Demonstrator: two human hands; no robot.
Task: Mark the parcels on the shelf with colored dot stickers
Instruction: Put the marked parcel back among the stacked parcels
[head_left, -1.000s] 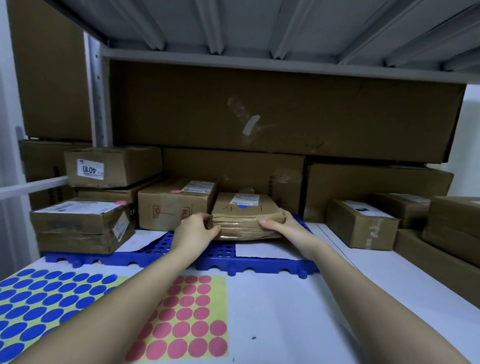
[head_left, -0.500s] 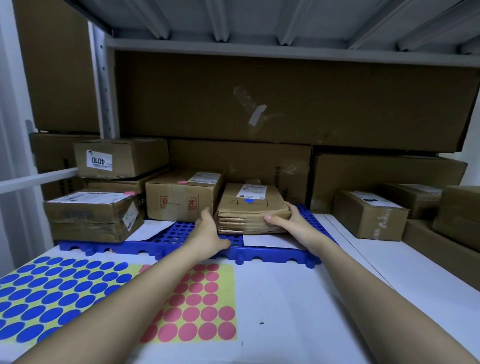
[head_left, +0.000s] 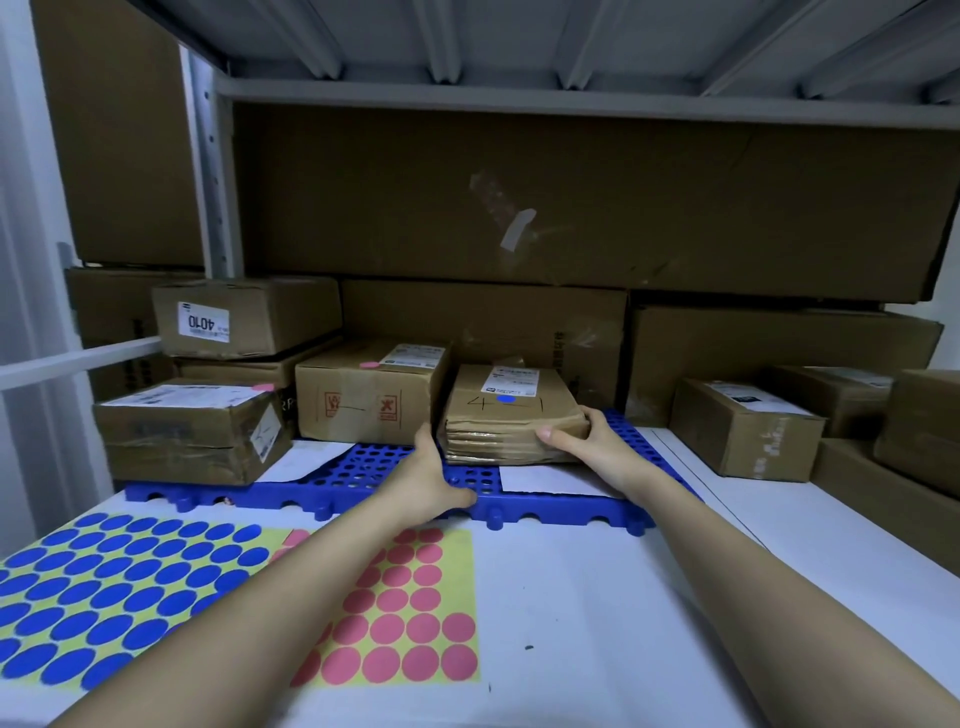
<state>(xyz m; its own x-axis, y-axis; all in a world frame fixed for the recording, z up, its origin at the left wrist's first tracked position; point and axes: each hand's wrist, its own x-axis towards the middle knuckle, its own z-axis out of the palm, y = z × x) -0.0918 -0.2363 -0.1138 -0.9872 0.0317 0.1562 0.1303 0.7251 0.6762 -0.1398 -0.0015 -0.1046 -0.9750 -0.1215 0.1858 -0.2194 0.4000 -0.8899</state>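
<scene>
Fingers of the right hand clamp the front right corner of a flat taped parcel, thumb on top. This parcel carries a blue dot sticker and lies on the blue perforated pallet on the shelf. Beside its left edge the left hand rests flat, fingers extended together, gripping nothing. Blue and pink sticker sheets lie nearer on the shelf.

Both forearms are bare, with no sleeve in view. The left hand and right hand wear nothing. Fingernails are short and unpainted.
</scene>
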